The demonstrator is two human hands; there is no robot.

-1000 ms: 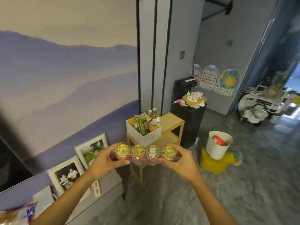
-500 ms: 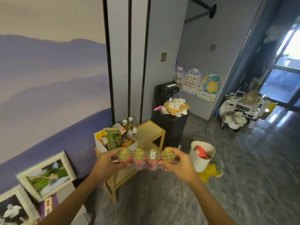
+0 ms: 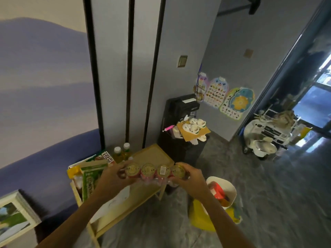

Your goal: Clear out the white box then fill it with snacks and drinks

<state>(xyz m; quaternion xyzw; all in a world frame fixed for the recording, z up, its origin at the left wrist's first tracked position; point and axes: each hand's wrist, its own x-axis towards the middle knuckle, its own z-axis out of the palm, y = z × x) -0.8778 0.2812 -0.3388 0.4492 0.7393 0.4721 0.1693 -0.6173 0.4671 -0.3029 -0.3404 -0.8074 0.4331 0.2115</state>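
Observation:
I hold a shrink-wrapped row of pink drink bottles with gold lids level between both hands. My left hand grips its left end and my right hand grips its right end. The pack hangs just above the wooden side table. The white box stands on the table's left part, below my left hand, with a green snack pack, a yellow packet and other items in it. Two bottles with white caps stand behind the box.
A white bin with a red item sits on a yellow thing on the floor at the right. A black cabinet with small shoes on top stands behind the table. A framed photo leans at the lower left. A toy car is parked by the doorway.
I have come closer to the table, so the box and table now lie right under my hands. The drink pack stays held between both hands.

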